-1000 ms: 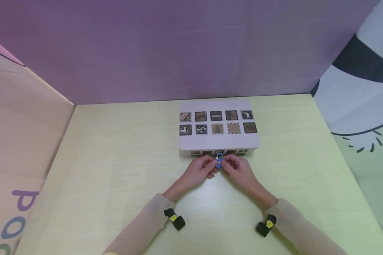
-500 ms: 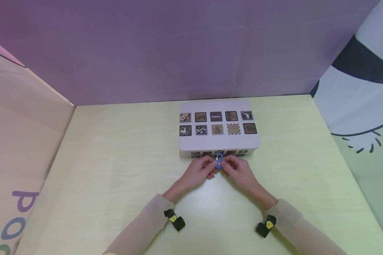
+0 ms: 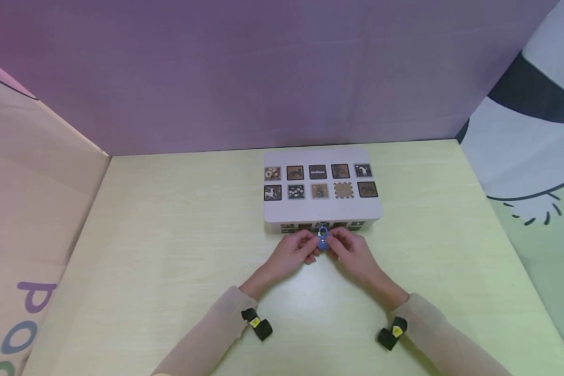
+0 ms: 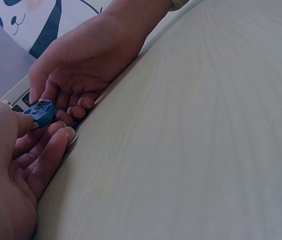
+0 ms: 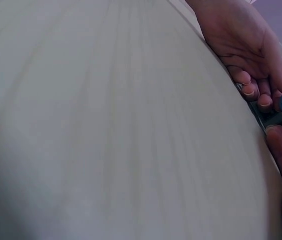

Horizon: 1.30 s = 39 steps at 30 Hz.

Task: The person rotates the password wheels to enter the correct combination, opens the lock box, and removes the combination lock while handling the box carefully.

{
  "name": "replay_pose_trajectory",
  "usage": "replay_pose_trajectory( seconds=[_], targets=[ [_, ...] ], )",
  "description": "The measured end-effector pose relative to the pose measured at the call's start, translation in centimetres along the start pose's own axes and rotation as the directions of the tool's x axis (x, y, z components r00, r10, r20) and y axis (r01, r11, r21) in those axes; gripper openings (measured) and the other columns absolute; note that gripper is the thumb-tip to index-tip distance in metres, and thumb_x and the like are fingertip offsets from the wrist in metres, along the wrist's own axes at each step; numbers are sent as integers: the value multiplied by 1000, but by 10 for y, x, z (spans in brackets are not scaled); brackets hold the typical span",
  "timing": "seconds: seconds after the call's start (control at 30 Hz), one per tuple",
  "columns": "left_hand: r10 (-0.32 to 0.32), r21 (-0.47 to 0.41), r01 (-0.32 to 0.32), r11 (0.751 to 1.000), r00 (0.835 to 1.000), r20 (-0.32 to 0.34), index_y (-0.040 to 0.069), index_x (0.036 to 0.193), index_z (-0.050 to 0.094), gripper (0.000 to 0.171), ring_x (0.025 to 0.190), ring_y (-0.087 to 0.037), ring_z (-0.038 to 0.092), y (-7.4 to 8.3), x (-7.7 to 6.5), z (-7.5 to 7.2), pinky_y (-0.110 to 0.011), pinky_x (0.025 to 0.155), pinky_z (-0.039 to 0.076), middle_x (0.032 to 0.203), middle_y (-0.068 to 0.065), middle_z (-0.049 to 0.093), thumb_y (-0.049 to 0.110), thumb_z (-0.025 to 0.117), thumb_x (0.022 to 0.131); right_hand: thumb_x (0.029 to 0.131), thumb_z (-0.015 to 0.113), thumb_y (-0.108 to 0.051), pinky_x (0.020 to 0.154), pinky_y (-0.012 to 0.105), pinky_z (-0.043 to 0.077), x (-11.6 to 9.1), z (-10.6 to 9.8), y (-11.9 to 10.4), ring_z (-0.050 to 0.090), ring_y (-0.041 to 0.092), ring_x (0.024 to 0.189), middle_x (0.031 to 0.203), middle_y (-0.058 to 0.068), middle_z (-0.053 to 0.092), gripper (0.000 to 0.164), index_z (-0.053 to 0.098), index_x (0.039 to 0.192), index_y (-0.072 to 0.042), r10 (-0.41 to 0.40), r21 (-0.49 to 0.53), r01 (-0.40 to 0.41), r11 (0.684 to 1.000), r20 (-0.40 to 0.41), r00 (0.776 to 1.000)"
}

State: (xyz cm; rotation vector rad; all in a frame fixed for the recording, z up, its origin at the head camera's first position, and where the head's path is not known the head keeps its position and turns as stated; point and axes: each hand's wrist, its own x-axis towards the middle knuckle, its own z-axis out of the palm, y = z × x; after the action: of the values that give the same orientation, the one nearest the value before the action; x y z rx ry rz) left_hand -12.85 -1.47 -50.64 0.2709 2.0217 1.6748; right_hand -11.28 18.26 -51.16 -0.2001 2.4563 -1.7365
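A small blue combination padlock [image 3: 322, 241] is between both hands, right at the front side of a white box [image 3: 322, 210]. Its shackle points up toward the box and overlaps that front side in the head view. From the left, my left hand [image 3: 291, 251] pinches the padlock's body by its edge. My right hand [image 3: 353, 253] pinches it from the other side, thumb on its face. In the left wrist view, the number dials show on the padlock's round body [image 4: 42, 112], and the other fingers of both hands curl beneath it.
The box lid carries two rows of square animal and pattern pictures. Box and forearms rest on a pale wood-grain table [image 3: 178, 224]. A purple wall [image 3: 235, 78] stands behind, with printed panels at the left [image 3: 33, 172] and right [image 3: 540, 156].
Both hands stay at the padlock in nearly the same pose. Slightly more of the padlock's marked face shows between the thumbs now. The box has not moved.
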Motion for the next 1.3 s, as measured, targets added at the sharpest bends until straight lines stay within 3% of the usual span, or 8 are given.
replay_pose_trajectory(
  seconds=[0.3, 1.3],
  targets=[
    [-14, 6, 14, 1000, 1000, -5, 3, 109, 66, 22, 76, -13, 67, -1, 1, 0, -26, 73, 64, 91, -5, 71, 23, 55, 108, 100, 64, -10, 61, 20, 55, -1, -2, 0, 61, 12, 69, 85, 14, 68, 17, 65, 108, 5, 6, 13, -6, 1000, 34, 999],
    [-18, -17, 18, 1000, 1000, -4, 2, 109, 66, 23, 76, -14, 67, 0, 0, 0, -27, 73, 64, 92, -6, 71, 23, 56, 108, 100, 65, -9, 61, 19, 53, 0, 0, 0, 59, 11, 68, 82, 11, 68, 15, 67, 104, 5, -15, -29, 15, 999, 23, 1000]
  ],
)
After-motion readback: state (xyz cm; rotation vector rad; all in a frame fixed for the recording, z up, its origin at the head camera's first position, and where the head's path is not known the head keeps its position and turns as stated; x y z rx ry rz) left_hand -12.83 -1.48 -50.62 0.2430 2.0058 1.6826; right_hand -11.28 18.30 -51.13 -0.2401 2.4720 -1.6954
